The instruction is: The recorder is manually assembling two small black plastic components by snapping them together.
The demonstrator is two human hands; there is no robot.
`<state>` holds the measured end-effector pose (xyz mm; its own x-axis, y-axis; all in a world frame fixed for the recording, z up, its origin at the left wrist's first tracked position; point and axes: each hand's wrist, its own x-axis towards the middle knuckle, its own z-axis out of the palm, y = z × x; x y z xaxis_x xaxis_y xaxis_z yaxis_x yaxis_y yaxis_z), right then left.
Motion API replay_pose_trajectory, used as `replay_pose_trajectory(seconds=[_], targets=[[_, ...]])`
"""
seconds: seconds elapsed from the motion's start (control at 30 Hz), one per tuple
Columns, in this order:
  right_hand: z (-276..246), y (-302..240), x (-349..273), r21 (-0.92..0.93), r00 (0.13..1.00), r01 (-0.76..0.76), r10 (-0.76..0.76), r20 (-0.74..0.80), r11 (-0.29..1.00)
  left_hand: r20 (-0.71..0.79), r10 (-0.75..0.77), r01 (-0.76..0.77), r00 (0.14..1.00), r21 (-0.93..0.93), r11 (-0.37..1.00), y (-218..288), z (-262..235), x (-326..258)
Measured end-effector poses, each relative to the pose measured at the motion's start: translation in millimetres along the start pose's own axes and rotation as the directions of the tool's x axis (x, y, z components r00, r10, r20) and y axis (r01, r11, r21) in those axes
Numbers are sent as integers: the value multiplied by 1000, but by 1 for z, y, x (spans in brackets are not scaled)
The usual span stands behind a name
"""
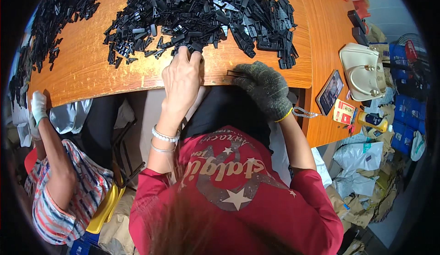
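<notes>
A big heap of small black plastic pieces (183,14), many long and narrow like clips, lies on the wooden table. At its near edge is my bare left hand (179,78), fingers bent down and closed among the pieces; what they grip is hidden. My right hand (268,90), in a dark grey knitted glove with a yellow cuff, is closed at the table's front edge. A thin, dark, narrow piece (238,73) sticks out from its fingertips toward the left. A gap separates the right hand from the heap.
A phone (330,92), cream handbag (363,71), red-and-white packet (343,112) and bottle (375,121) lie on the right. At left, a co-worker's gloved hand (39,106) is near another black heap (59,16). Bags and wrappings (360,163) crowd the floor at right.
</notes>
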<state>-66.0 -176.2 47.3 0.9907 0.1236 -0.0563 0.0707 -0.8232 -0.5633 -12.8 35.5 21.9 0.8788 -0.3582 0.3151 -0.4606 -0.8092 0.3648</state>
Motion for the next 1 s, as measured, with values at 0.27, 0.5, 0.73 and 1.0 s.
replay_pose_trajectory(seconds=[0.27, 0.5, 0.73, 1.0], targets=[[3, 8, -1, 87, 994, 16, -6, -113, 996, -20, 90, -89, 996, -453, 887, 20, 30, 2], [-13, 3, 12, -119, 997, 79, -80, 0, 990, 5, 45, -34, 999, -566, 824, 21, 34, -1], [-6, -1, 25, -391, 967, 252, -214, 138, 885, -4, 19, -17, 1000, -637, 770, 21, 38, 1], [-11, -27, 48, -341, 808, 531, -341, 481, 776, 38, -9, 32, 999, -666, 746, 16, 40, -4]])
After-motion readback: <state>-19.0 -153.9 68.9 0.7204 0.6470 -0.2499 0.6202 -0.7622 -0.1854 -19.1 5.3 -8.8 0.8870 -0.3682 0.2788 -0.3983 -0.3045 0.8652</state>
